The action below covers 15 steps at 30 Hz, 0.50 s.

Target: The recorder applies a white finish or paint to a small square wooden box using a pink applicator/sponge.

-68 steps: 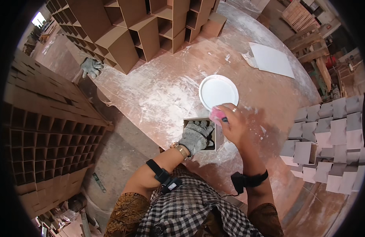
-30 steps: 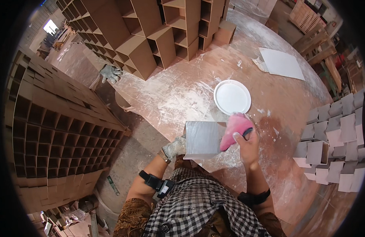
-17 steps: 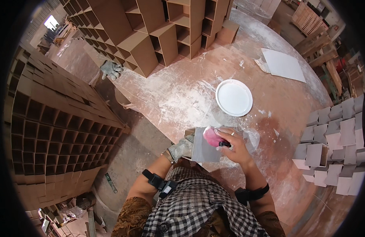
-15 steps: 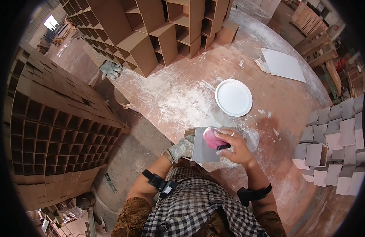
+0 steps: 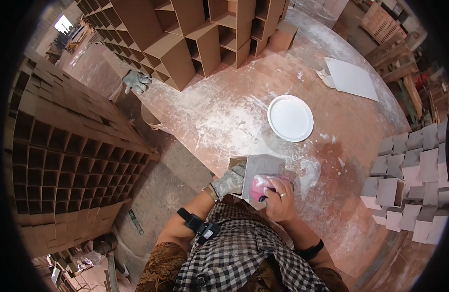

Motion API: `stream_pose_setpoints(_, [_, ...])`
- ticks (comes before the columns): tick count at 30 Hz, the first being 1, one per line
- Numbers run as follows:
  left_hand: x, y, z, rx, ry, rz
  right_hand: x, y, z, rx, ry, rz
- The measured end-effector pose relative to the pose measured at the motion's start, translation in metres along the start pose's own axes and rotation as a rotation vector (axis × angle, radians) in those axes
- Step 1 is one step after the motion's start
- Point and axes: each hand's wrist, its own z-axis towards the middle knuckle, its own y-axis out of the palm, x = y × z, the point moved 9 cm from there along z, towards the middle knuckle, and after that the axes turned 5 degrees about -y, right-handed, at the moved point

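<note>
A small open-ended box [image 5: 264, 165] with a smooth grey face is held at the table's near edge. My left hand [image 5: 229, 182], in a knitted grey glove, is closed on the box's left side, its fingers partly inside the opening and hidden. My bare right hand [image 5: 281, 199], with a ring on one finger, grips a pink sponge-like pad [image 5: 258, 187] with a dark spot on it. The pad presses against the lower part of the grey face. Beyond the box lies a round white lid or shallow dish [image 5: 290, 118].
Brown open-ended boxes [image 5: 171, 56] are stacked at the far left of the table [image 5: 219, 117]; more brown boxes [image 5: 71, 151] fill the left. Grey-coated boxes [image 5: 416, 170] are piled on the right. A loose grey glove [image 5: 136, 82] and a white sheet [image 5: 351, 78] lie on the table.
My right hand has moved the pink pad down the grey face toward me. The box has shifted slightly right and its tilt has changed, with my left hand still on it.
</note>
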Motion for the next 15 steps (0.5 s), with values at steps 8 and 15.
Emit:
stream_pose_setpoints(8, [-0.021, 0.032, 0.000, -0.266, -0.338, -0.444, 0.045, 0.017, 0.041, 0.003, 0.138, -0.147])
stream_pose_setpoints(15, [-0.018, 0.035, -0.001, -0.235, -0.212, -0.181, -0.006, 0.009, -0.015, -0.121, 0.061, -0.035])
